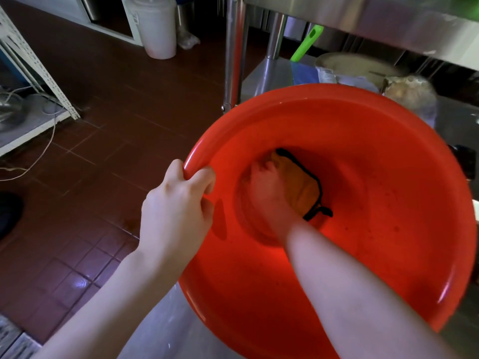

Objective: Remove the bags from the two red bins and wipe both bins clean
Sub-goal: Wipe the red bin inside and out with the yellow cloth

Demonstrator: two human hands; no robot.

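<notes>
Red round plastic bin [363, 151], 1 of 2, bagless: left hand [176, 206] clamps its rim [198, 152], fingers curled inside; right hand [269, 187] grips a black-edged orange cloth [303, 186] under its palm. Risk: hard wiping may wrench the rim free.

One red bin [388, 177] is in sight: a round, glossy plastic tub with a thick rolled rim, no bag in it. Its mouth is tipped up toward the person. The left hand [178, 211] grips the near-left rim. Small dark specks dot the inner wall on the right. Down on the flat bottom lies a bunched orange cloth [303, 187] with black edging, held under the right hand [267, 187].
</notes>
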